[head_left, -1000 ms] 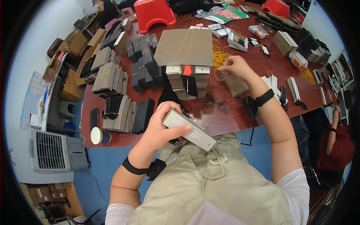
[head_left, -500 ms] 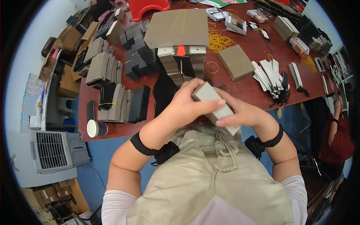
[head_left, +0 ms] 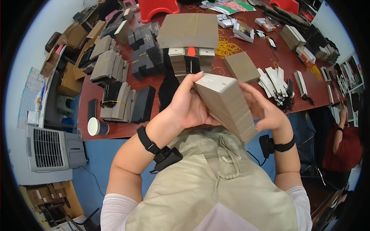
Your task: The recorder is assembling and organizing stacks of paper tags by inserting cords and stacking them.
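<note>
In the head view, a stack of grey-brown card pieces is held above the pale trousers, at the near edge of the red-brown surface. It is gripped by the left hand, the thumb laid at the upper end and the fingers closed around the left side. By the right hand the right side is flanked, its fingers spread and its thumb well apart from them; whether the card is touched there cannot be told. Half a second ago the narrow printed face was turned up; now the layered side is shown, so the stack is judged to be under turning, with its support left to one hand. A second ago the right hand was held at the yellow rubber bands; whether one is looped around the stack cannot be made out.
</note>
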Motion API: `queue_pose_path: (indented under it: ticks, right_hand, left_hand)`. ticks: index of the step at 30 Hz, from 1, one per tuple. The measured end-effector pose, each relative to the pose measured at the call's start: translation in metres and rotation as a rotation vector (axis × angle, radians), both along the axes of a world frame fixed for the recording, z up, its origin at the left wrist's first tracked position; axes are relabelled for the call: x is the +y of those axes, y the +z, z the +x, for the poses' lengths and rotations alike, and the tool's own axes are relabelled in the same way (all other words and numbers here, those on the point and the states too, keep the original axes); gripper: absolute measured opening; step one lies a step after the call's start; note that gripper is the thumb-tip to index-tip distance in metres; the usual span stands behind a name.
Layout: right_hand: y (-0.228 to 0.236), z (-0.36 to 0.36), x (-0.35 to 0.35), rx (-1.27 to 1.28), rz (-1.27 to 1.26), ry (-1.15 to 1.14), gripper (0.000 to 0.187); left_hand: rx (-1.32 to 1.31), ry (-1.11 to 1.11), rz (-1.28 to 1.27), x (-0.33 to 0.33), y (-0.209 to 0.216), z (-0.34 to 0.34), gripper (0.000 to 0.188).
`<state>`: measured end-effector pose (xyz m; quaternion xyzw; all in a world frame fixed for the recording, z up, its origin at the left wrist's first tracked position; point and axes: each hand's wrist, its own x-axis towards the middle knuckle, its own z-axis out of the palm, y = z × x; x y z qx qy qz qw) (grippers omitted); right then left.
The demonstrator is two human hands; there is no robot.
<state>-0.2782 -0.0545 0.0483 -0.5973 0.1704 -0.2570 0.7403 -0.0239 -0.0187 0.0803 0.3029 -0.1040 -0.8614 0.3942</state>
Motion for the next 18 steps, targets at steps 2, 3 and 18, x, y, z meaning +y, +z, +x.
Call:
queue_pose_path:
  ticks: [2,3,18]
  right_hand:
    - [0.003,0.020,0.000,0.215,-0.682,-0.210,0.123]
    - [0.006,0.032,0.003,0.209,-0.686,-0.220,0.123]
    - [0.047,0.020,-0.020,0.070,0.041,-0.340,0.075]
  left_hand:
    - [0.109,-0.057,-0.002,-0.005,-0.012,0.008,0.065]
    - [0.074,-0.065,-0.036,-0.007,-0.015,0.007,0.064]
    - [-1.543,-0.303,-1.414,0.014,-0.041,0.033,0.033]
